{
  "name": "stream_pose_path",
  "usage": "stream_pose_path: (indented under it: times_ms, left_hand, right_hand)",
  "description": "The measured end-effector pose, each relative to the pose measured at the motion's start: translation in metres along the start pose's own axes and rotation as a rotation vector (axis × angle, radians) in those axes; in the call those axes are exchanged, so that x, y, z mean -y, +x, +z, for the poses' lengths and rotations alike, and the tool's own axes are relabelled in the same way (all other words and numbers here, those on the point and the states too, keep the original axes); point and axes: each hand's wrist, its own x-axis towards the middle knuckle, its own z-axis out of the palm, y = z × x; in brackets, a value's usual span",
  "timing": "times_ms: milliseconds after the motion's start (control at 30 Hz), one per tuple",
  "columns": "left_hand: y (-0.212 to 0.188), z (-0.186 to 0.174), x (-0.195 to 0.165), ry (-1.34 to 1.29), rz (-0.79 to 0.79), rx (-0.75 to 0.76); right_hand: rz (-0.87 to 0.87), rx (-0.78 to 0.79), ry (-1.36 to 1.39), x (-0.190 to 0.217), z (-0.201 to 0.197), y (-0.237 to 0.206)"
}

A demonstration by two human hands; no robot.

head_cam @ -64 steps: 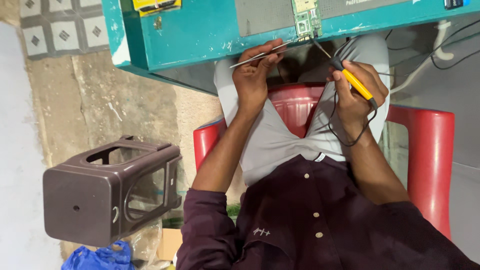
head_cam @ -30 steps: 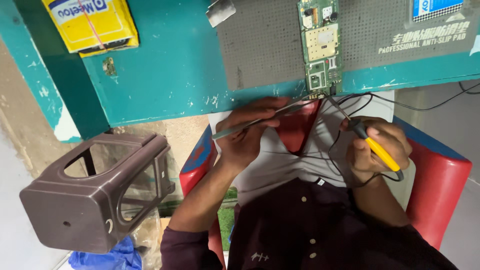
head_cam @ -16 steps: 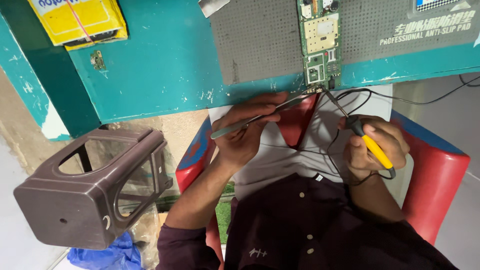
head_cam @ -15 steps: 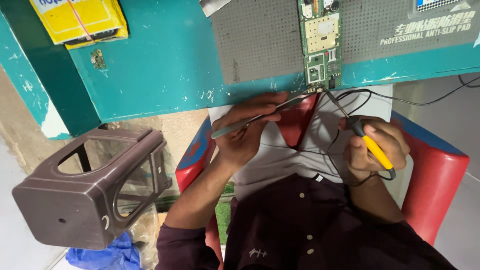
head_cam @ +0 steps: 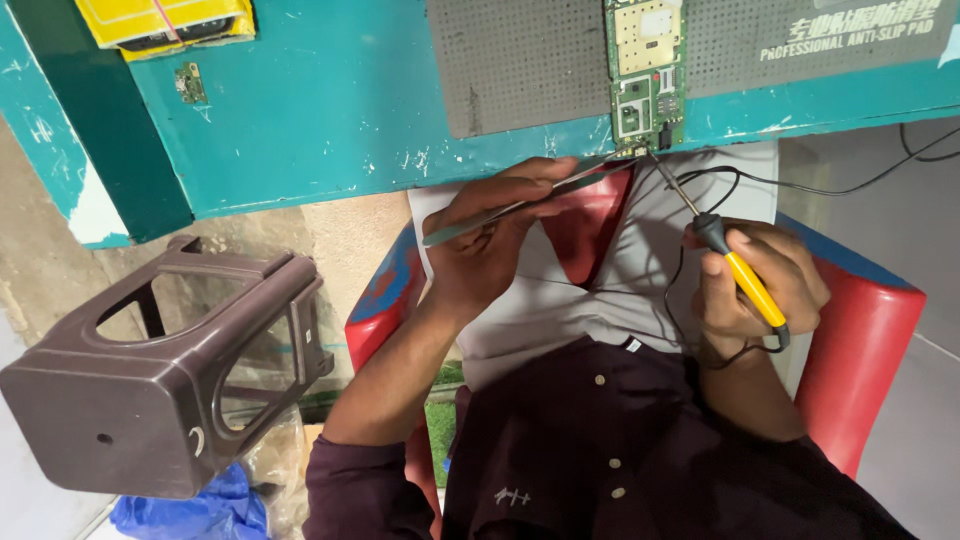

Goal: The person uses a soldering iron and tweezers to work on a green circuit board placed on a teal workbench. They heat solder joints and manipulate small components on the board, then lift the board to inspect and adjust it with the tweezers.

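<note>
Teal workbench (head_cam: 330, 110) left of the grey perforated mat (head_cam: 520, 60) lies open, broken only by a small loose chip board (head_cam: 188, 83) and a yellow box (head_cam: 165, 20) at the far corner; the green circuit board (head_cam: 645, 70) splits the mat; near edge crowded by tweezers (head_cam: 520, 205), soldering iron (head_cam: 725, 255) and its looping black cord (head_cam: 850, 185); brown plastic stool (head_cam: 150, 370) blocks the floor gap leftward; red chair (head_cam: 860, 350) arms hem both elbows.

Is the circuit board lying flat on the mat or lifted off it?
Flat. The circuit board lies face up on the grey mat, its near end at the table's edge, where the soldering iron tip meets it.
</note>
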Motion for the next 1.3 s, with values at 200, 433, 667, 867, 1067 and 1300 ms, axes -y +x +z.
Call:
stream_pose_path:
  times_ms: [200,433,667,867,1067,1300]
  left_hand:
    - [0.000,0.001,0.004,0.026,0.071,-0.012]
    - [-0.001,-0.001,0.002,0.031,0.057,-0.002]
    - [-0.002,-0.001,-0.002,0.012,0.036,0.005]
    - [-0.001,0.000,-0.002,-0.007,0.030,-0.001]
    - [-0.002,-0.002,-0.004,-0.006,-0.009,0.001]
    - [-0.003,-0.002,-0.004,-0.042,-0.002,0.011]
  right_hand:
    - [0.000,-0.008,0.006,0.012,-0.002,0.007]
    - [0.004,-0.021,-0.027,0.020,0.001,0.011]
    - [0.013,0.011,-0.041,0.023,-0.002,0.008]
    - [-0.011,-0.003,-0.014,0.022,-0.003,0.008]
    - [-0.084,0.097,-0.085,0.023,-0.002,0.013]
    - [-0.226,0.158,-0.213,0.040,0.001,0.017]
